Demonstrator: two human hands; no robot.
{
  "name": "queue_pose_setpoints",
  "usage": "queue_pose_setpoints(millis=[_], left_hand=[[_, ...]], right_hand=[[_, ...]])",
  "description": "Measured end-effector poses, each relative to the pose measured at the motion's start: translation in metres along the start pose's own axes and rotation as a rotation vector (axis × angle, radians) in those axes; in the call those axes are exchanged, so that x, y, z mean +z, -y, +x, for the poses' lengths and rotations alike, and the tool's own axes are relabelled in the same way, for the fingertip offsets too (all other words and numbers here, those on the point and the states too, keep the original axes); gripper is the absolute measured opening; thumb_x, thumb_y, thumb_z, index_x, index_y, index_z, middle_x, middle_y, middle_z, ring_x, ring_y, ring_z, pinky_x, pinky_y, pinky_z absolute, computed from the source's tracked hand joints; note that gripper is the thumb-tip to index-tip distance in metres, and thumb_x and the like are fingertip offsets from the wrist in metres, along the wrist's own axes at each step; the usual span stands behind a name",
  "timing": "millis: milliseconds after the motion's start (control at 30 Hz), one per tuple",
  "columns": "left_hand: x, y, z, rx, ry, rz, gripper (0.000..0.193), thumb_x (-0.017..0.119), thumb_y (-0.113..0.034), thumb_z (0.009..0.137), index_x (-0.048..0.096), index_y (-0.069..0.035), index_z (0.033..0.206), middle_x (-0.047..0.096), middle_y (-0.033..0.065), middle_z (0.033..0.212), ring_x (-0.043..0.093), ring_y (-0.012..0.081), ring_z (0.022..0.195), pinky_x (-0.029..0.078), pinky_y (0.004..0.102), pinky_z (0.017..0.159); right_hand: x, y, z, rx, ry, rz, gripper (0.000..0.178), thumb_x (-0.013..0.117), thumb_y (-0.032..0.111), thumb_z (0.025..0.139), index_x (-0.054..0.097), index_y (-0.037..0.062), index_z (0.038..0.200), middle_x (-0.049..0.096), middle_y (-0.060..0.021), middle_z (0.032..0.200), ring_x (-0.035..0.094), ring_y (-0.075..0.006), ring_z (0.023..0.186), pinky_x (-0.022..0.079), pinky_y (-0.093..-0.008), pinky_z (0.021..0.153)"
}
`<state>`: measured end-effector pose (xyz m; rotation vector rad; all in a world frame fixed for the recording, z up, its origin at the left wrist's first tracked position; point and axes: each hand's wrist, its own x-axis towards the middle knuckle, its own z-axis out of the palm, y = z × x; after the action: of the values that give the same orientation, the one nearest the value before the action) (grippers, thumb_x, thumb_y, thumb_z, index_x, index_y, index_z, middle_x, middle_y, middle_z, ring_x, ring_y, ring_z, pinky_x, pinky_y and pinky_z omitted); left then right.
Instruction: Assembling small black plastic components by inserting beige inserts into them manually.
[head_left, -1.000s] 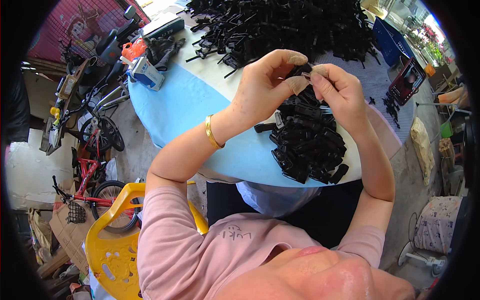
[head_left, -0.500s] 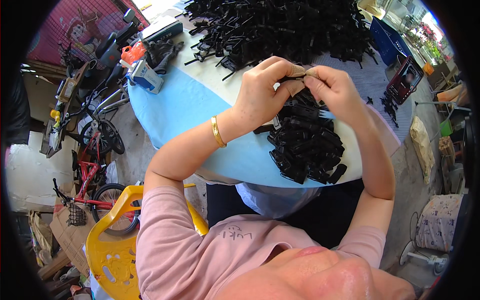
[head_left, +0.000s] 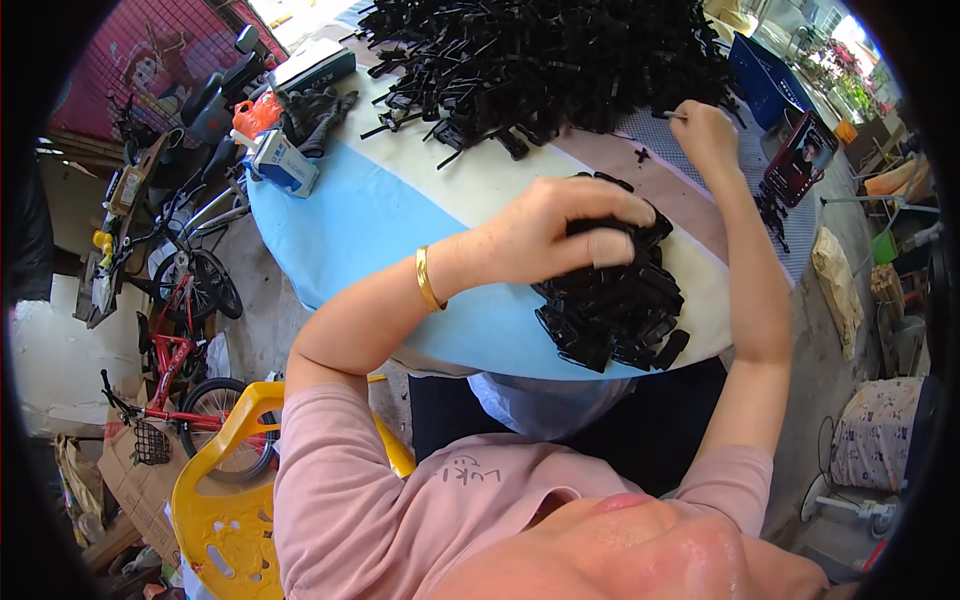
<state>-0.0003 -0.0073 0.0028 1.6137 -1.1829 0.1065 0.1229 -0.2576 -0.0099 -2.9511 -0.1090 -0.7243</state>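
My left hand (head_left: 565,228), a gold bangle at its wrist and coverings on its fingertips, curls over a small heap of black plastic parts (head_left: 615,315) near the table's front edge. A black part shows between its thumb and fingers; where it ends and the heap begins is hard to see. Farther right, my right hand (head_left: 708,140) is closed in a pinch above a grey gridded mat (head_left: 650,125), beside the big pile of black parts (head_left: 550,65). Whatever lies between those fingertips is too small to name.
A phone or tablet (head_left: 800,155) leans beside a blue basket (head_left: 765,80) at the right. Several tiny black pieces (head_left: 772,215) lie below it. A blue-white carton (head_left: 283,165) and dark gloves (head_left: 318,115) stand at the left. A yellow chair (head_left: 225,500) is lower left.
My hands, which met over the table, have parted. The left has come down onto the small heap; the right has moved up and right to the mat by the big pile.
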Motion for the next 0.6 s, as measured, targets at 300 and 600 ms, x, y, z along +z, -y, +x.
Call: queue_pose_setpoints(millis=[300,600], left_hand=[[-0.022,0.023,0.001,-0.414,-0.321,-0.784,0.053,0.056,-0.020,0.086,0.032,-0.001,0.129,0.050,0.0134,0.118,0.053,0.0206,0.105,0.043,0.0317,0.091],[-0.027,0.026,0.002,-0.240,-0.300,-0.991,0.051,0.061,-0.011,0.081,0.037,-0.006,0.126,0.058,0.0137,0.106,0.056,0.0186,0.098,0.045,0.0305,0.088]], right_hand=[[-0.055,0.052,-0.044,-0.191,-0.039,0.925,0.008,0.065,0.004,0.076,0.065,0.0010,0.084,0.059,0.0023,0.072,0.051,-0.0036,0.064,0.041,-0.0170,0.057],[-0.056,0.089,-0.071,-0.559,0.131,0.945,0.012,0.067,0.001,0.071,0.062,-0.0004,0.081,0.056,-0.0026,0.066,0.049,-0.0069,0.057,0.040,-0.0202,0.052]])
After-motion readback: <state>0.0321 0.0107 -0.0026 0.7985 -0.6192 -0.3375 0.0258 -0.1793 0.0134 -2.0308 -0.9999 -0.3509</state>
